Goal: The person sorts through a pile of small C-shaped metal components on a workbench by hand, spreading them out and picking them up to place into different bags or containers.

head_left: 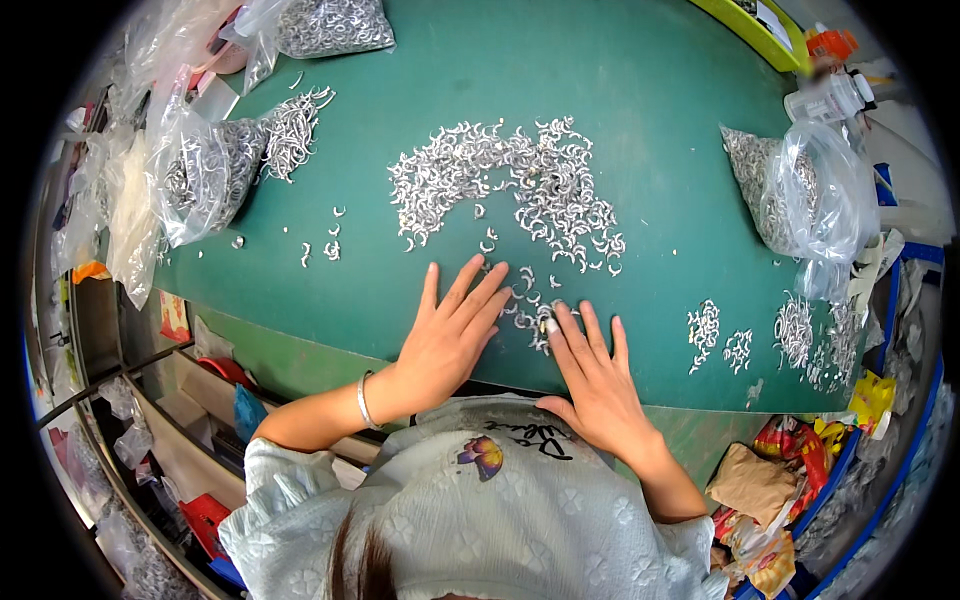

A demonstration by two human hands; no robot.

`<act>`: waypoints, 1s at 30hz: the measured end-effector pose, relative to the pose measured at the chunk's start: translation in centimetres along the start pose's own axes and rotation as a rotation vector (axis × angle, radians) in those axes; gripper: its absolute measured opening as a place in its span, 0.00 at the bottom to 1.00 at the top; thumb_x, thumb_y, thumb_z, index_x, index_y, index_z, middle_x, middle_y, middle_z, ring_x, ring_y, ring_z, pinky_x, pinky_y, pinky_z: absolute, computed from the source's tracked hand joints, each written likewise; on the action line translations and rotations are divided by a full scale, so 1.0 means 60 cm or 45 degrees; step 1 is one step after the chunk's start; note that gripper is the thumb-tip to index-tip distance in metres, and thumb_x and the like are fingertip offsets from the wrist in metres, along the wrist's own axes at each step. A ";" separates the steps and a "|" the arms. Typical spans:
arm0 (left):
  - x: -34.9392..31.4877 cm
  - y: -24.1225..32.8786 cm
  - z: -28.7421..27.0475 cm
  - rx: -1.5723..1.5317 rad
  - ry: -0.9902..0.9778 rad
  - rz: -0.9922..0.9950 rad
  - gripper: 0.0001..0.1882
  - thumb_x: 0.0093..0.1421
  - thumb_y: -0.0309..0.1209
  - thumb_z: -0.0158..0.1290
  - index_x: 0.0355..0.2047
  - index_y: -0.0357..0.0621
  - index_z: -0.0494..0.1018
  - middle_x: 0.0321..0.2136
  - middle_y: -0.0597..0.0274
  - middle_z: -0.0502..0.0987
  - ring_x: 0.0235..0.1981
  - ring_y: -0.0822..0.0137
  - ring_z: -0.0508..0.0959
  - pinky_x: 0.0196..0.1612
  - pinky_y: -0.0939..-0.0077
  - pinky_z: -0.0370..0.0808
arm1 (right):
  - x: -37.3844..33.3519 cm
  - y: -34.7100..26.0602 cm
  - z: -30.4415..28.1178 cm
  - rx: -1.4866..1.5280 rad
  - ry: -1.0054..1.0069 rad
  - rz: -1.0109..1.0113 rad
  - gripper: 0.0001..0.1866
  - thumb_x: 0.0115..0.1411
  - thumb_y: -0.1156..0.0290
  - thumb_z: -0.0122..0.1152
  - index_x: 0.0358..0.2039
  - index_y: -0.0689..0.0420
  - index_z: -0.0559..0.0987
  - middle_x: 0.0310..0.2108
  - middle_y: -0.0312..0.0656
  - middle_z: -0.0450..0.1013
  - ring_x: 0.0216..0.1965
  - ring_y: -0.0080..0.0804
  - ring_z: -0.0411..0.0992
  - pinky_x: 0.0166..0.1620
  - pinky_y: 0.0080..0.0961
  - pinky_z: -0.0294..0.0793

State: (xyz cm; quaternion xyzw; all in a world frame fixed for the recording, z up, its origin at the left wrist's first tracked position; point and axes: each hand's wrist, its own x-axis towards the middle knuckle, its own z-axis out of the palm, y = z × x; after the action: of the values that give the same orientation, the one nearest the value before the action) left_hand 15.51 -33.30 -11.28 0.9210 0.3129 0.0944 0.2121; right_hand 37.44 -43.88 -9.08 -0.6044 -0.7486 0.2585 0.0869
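Note:
On the green tabletop (430, 90) lies a wide, arched pile of small curved silver metal pieces (565, 195). A looser cluster of the same curved pieces (528, 300) sits nearer me, between my two hands. My left hand (452, 325) rests flat beside that cluster, fingers stretched out toward the pile; a silver bangle (364, 402) circles its wrist. My right hand (592, 375) lies on the cluster's right side, fingers extended, with fingertips at the pieces and something pale on one fingertip. Neither hand grips anything.
Clear plastic bags of silver pieces stand at the left (215, 175), far left (335, 25) and right (775, 190). Small heaps (703, 335) lie near the right edge. A yellow-green tray (755, 30) and a white bottle (828, 98) are at the far right.

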 end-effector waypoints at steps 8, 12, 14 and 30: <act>0.020 0.045 0.038 -0.023 0.041 0.203 0.29 0.54 0.29 0.59 0.58 0.47 0.69 0.65 0.61 0.62 0.67 0.52 0.58 0.60 0.24 0.48 | 0.048 0.044 -0.021 -0.180 0.280 0.116 0.33 0.56 0.65 0.63 0.62 0.57 0.66 0.69 0.39 0.53 0.71 0.51 0.44 0.65 0.67 0.38; -0.005 0.011 0.011 0.062 0.105 0.121 0.25 0.53 0.22 0.51 0.54 0.39 0.71 0.62 0.54 0.65 0.65 0.51 0.61 0.59 0.24 0.49 | 0.012 0.030 -0.021 -0.211 0.184 0.147 0.35 0.54 0.63 0.65 0.62 0.58 0.67 0.69 0.37 0.54 0.71 0.48 0.44 0.65 0.68 0.37; -0.013 0.017 0.009 -0.040 0.132 0.126 0.25 0.53 0.21 0.50 0.54 0.38 0.71 0.62 0.52 0.65 0.65 0.50 0.61 0.60 0.25 0.49 | -0.001 0.027 -0.021 -0.149 0.198 0.141 0.36 0.54 0.64 0.65 0.62 0.58 0.66 0.69 0.38 0.54 0.71 0.48 0.44 0.65 0.67 0.38; -0.009 0.049 0.017 -0.187 0.125 0.079 0.21 0.56 0.26 0.59 0.51 0.40 0.73 0.62 0.52 0.65 0.66 0.50 0.61 0.64 0.34 0.49 | 0.046 0.009 -0.024 -0.007 0.114 -0.114 0.44 0.51 0.59 0.68 0.64 0.62 0.61 0.69 0.45 0.53 0.70 0.45 0.49 0.69 0.46 0.49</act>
State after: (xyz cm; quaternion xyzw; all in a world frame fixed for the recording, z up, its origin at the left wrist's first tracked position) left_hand 16.99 -36.08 -10.90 0.9064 0.2865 0.1685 0.2605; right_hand 37.83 -40.79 -8.61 -0.5815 -0.7709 0.2250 0.1301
